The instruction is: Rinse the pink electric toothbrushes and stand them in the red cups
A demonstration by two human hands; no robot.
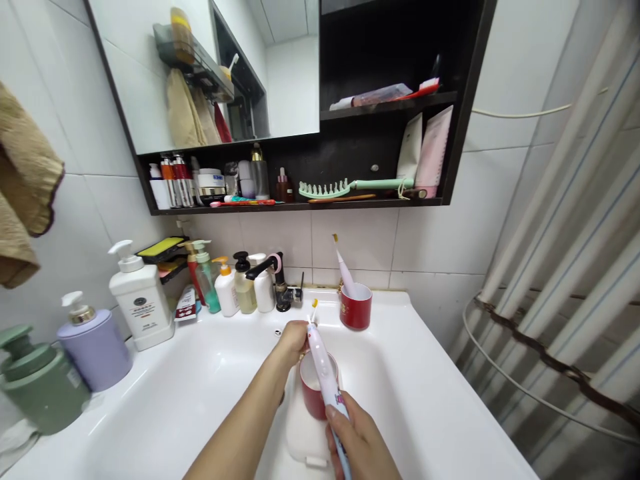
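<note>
The toothbrush (pixel 323 370) is located between the two hands, tilted, with its bristle end pointing away from the person. The right hand (pixel 363 440) is closed around the lower part of its handle, with the thumb along the side. The left hand (pixel 295 337) is positioned at the upper end, beside the neck of the toothbrush; its fingertips are partly hidden, so whether it grips the neck cannot be told.

Directly behind the toothbrush, between the hands, is a red cup (pixel 313 403) with a pale interior. Below the cup, next to the right hand, is a white case (pixel 303 440). Both are located within the sink (pixel 215 380).

Beyond the hands, on the sink rim to the right of the left hand, a second red cup (pixel 355 312) stands upright and contains a second toothbrush (pixel 345 273). Ahead of the left hand is a black faucet (pixel 283 293). To the left of the faucet is a row of pump bottles (pixel 227 293). Farther to the left of the hands stand a purple bottle (pixel 97 350) and a green bottle (pixel 43 383). Above and beyond both hands, a dark wall shelf (pixel 360 150) carries a green hairbrush (pixel 325 191).
</note>
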